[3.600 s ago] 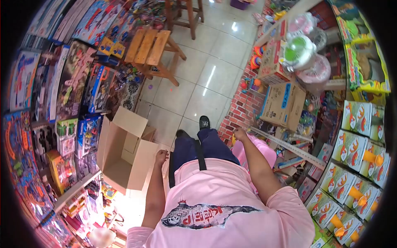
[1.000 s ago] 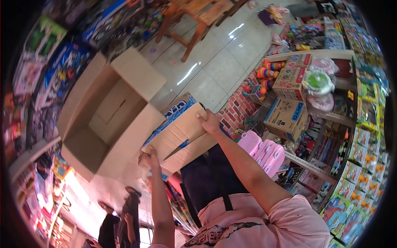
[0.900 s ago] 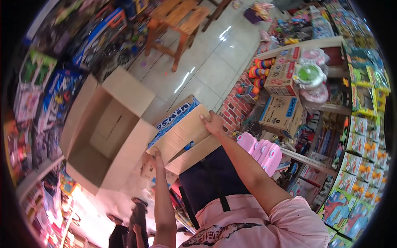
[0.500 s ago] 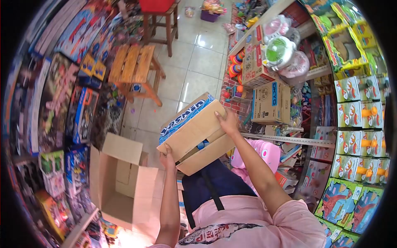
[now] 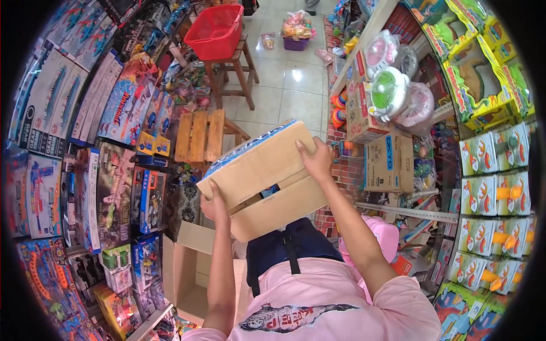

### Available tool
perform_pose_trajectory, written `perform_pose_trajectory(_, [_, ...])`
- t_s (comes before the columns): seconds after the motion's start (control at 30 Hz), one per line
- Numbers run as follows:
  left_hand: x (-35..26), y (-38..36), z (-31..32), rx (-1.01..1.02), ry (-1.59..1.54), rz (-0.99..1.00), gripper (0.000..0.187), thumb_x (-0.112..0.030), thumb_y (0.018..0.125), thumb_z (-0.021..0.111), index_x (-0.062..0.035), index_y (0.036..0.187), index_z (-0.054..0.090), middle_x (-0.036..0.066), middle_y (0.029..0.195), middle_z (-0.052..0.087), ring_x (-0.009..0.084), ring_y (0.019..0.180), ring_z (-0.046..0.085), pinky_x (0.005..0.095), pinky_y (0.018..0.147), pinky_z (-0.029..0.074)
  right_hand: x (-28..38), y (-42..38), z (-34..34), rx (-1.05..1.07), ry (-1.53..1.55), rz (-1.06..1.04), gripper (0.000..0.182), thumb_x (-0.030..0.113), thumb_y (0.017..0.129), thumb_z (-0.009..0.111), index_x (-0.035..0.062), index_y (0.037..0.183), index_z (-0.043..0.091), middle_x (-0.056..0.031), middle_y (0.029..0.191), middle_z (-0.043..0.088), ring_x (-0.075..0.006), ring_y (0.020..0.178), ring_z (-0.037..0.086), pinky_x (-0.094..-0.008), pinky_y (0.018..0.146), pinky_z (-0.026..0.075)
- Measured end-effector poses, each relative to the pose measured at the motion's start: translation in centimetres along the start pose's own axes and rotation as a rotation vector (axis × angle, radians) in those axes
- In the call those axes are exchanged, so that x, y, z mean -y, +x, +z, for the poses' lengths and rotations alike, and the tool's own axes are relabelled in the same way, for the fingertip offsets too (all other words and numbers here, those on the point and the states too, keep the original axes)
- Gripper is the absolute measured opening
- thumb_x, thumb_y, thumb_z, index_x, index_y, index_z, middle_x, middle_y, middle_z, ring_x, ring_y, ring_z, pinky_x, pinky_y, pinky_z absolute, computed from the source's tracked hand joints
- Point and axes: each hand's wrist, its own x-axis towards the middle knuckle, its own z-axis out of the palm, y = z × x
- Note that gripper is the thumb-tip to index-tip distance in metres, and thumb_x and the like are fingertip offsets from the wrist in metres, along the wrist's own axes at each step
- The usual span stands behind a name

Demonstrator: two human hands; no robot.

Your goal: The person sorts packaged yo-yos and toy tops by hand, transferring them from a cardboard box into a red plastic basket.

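Observation:
Between my two hands I hold a brown cardboard box [image 5: 256,182] with blue and white print along its far side. Its flaps on my side stand partly apart, and something blue shows in the gap. My left hand [image 5: 215,204] grips the left end, thumb on the upper flap. At the right end my right hand [image 5: 315,159] is closed on the box's corner. Below my left forearm stands a larger cardboard carton [image 5: 193,273] with its top flaps spread, partly hidden by the arm.
A wooden stool [image 5: 199,136] is ahead on the left; behind it a red basket [image 5: 215,31] sits on another stool. Shelves of boxed toys line both sides. On the right are an OKYO carton [image 5: 387,162] and a pink plastic item [image 5: 378,236].
My view has tilted up and shifted left, showing more of the left shelves and the red basket. The held box has tipped, so its printed side shows less and its flapped side more.

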Motion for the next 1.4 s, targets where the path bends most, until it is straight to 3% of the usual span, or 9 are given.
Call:
perform_pose_trajectory(0.13, [-3.8, 6.6, -1.4, -0.023, 0.017, 0.040, 0.058, -0.053, 0.087, 0.068, 0.0034, 0.102, 0.068, 0.013, 0.098, 0.072, 0.0222, 0.087, 0.066, 0.0364, 0.083, 0.049, 5.0, 3.0, 4.4, -0.043, 0.023, -0.023, 0.046, 0.046, 0.083, 0.071, 0.0013, 0.079, 0.061, -0.0214, 0.066, 0.062, -0.0444, 0.069, 0.061, -0.0519, 0.069, 0.046])
perform_pose_trajectory(0.23, [-4.7, 13.3, -2.2, -0.070, 0.098, 0.126, 0.064, -0.060, 0.082, 0.068, 0.0001, 0.103, 0.070, 0.017, 0.099, 0.072, 0.0309, 0.095, 0.069, 0.0414, 0.087, 0.049, 8.7, 4.6, 8.2, -0.022, 0.021, 0.042, 0.046, 0.046, 0.083, 0.070, 0.0015, 0.080, 0.061, -0.0214, 0.069, 0.064, -0.0442, 0.073, 0.063, -0.0510, 0.069, 0.047])
perform_pose_trajectory(0.47, [-6.7, 29.1, -3.3, 0.028, 0.201, 0.241, 0.068, -0.063, 0.080, 0.068, 0.0016, 0.101, 0.071, 0.020, 0.095, 0.072, 0.0346, 0.095, 0.069, 0.0426, 0.085, 0.050, 13.4, 6.8, 19.4, -0.041, 0.050, 0.127, 0.048, 0.048, 0.084, 0.068, 0.0007, 0.083, 0.061, -0.0222, 0.074, 0.066, -0.0438, 0.078, 0.064, -0.0508, 0.071, 0.048])
perform_pose_trajectory(0.63, [-4.6, 36.6, -2.2, 0.137, 0.394, 0.400, 0.078, -0.062, 0.087, 0.059, 0.0036, 0.128, 0.053, 0.027, 0.118, 0.063, 0.0402, 0.107, 0.063, 0.0466, 0.092, 0.048, 12.9, 7.8, 26.4, 0.155, 0.054, 0.049, 0.043, 0.040, 0.090, 0.063, -0.0022, 0.095, 0.058, -0.0229, 0.088, 0.063, -0.0425, 0.087, 0.061, -0.0501, 0.079, 0.048])
perform_pose_trajectory(0.7, [-2.5, 39.9, 0.1, 0.137, 0.358, 0.449, 0.075, -0.059, 0.089, 0.058, 0.0063, 0.125, 0.053, 0.029, 0.117, 0.062, 0.0420, 0.106, 0.062, 0.0473, 0.091, 0.048, 12.8, 8.7, 28.0, 0.134, -0.040, 0.004, 0.041, 0.038, 0.092, 0.061, -0.0028, 0.098, 0.056, -0.0234, 0.094, 0.061, -0.0425, 0.092, 0.059, -0.0499, 0.081, 0.047])
perform_pose_trajectory(0.77, [-1.8, 40.9, 1.2, 0.144, 0.317, 0.498, 0.072, -0.056, 0.091, 0.058, 0.0090, 0.122, 0.053, 0.031, 0.116, 0.061, 0.0438, 0.105, 0.062, 0.0480, 0.090, 0.048, 13.1, 9.5, 28.2, 0.162, -0.153, -0.033, 0.039, 0.034, 0.097, 0.055, -0.0036, 0.103, 0.050, -0.0247, 0.104, 0.056, -0.0433, 0.100, 0.055, -0.0503, 0.084, 0.045])
perform_pose_trajectory(0.93, [-3.1, 40.0, 1.4, 0.125, 0.361, 0.546, 0.055, -0.044, 0.095, 0.059, 0.0098, 0.103, 0.053, 0.029, 0.099, 0.060, 0.0460, 0.096, 0.060, 0.0500, 0.081, 0.048, 12.4, 9.9, 29.0, 0.188, -0.132, -0.054, 0.037, 0.033, 0.098, 0.053, -0.0034, 0.100, 0.048, -0.0253, 0.100, 0.055, -0.0455, 0.096, 0.054, -0.0521, 0.082, 0.044])
perform_pose_trajectory(1.07, [-3.3, 39.9, 1.5, 0.134, 0.367, 0.536, 0.053, -0.044, 0.095, 0.058, 0.0079, 0.099, 0.053, 0.027, 0.097, 0.059, 0.0457, 0.092, 0.059, 0.0509, 0.080, 0.047, 12.2, 10.0, 29.2, 0.176, -0.112, -0.070, 0.037, 0.032, 0.099, 0.052, -0.0046, 0.100, 0.046, -0.0264, 0.099, 0.053, -0.0477, 0.094, 0.053, -0.0518, 0.081, 0.043])
perform_pose_trajectory(1.4, [-4.3, 40.1, 1.5, 0.129, 0.307, 0.551, 0.049, -0.043, 0.096, 0.059, 0.0058, 0.097, 0.053, 0.023, 0.091, 0.058, 0.0416, 0.087, 0.059, 0.0479, 0.076, 0.046, 11.2, 11.2, 29.9, 0.258, 0.118, 0.121, 0.043, 0.035, 0.097, 0.057, -0.0066, 0.105, 0.053, -0.0274, 0.099, 0.059, -0.0415, 0.093, 0.057, -0.0442, 0.082, 0.045])
